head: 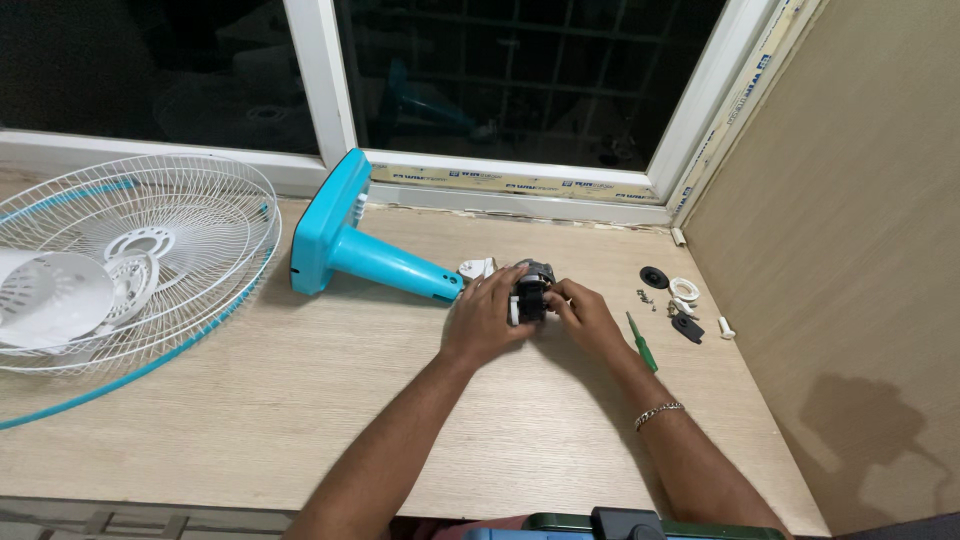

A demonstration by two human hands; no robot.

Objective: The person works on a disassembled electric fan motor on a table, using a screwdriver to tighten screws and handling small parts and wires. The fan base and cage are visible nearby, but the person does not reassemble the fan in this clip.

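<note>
Turquoise plastic fan stand (370,255) lies tipped on the pale wooden tabletop (300,400), its neck meeting the dark metal fan motor (531,290). Left hand (484,318) and right hand (583,316) both clamp fingers around that motor, seemingly working it at the neck joint. Beside them lie a green-handled screwdriver (641,342), small loose screws (645,296) and white wire fan guards (130,260).

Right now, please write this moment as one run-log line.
left hand: grips fan motor | right hand: grips motor | teal fan stand: lying on table | green screwdriver: beside right hand
</note>
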